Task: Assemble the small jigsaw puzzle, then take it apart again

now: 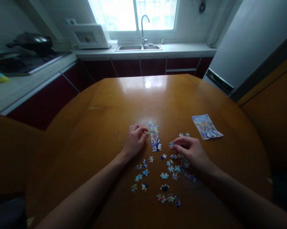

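A joined strip of jigsaw pieces (154,136) lies on the round wooden table (110,105). My left hand (134,140) rests beside the strip's left edge, fingers curled, fingertips touching the strip's upper part. My right hand (190,150) pinches a single puzzle piece (171,145) just right of the strip's lower end. Several loose puzzle pieces (164,175) are scattered on the table between my forearms, some partly hidden under my right hand. Two more loose pieces (184,135) lie just beyond my right hand.
A printed picture card (206,126) lies on the table to the right. Behind the table a counter holds a sink with a tap (143,38), a microwave (89,36) and a pan on a hob (33,41). A fridge (248,44) stands at the right.
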Demonstrator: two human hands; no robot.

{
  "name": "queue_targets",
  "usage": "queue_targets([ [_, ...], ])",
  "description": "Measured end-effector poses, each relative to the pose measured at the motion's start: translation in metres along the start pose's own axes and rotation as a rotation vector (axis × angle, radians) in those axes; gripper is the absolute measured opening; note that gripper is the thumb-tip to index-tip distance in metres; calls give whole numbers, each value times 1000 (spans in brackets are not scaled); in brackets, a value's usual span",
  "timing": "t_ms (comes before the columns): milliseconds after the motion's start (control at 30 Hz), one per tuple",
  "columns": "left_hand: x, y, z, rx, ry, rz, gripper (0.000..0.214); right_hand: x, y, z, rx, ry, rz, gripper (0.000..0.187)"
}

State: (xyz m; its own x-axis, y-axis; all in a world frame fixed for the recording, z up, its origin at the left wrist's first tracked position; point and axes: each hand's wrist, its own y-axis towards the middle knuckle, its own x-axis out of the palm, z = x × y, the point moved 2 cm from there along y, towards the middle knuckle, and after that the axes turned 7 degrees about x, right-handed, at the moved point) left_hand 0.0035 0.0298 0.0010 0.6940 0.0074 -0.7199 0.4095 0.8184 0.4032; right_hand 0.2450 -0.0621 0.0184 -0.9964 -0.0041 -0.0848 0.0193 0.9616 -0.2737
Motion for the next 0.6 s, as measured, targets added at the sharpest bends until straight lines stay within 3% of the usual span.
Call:
queue_targets([
  [333,0,0,0,5,9,0,17,-1,1,-1,-32,1,38,18],
  [600,-25,10,11,2,13,68,19,-6,8,-22,-81,-12,62,20],
])
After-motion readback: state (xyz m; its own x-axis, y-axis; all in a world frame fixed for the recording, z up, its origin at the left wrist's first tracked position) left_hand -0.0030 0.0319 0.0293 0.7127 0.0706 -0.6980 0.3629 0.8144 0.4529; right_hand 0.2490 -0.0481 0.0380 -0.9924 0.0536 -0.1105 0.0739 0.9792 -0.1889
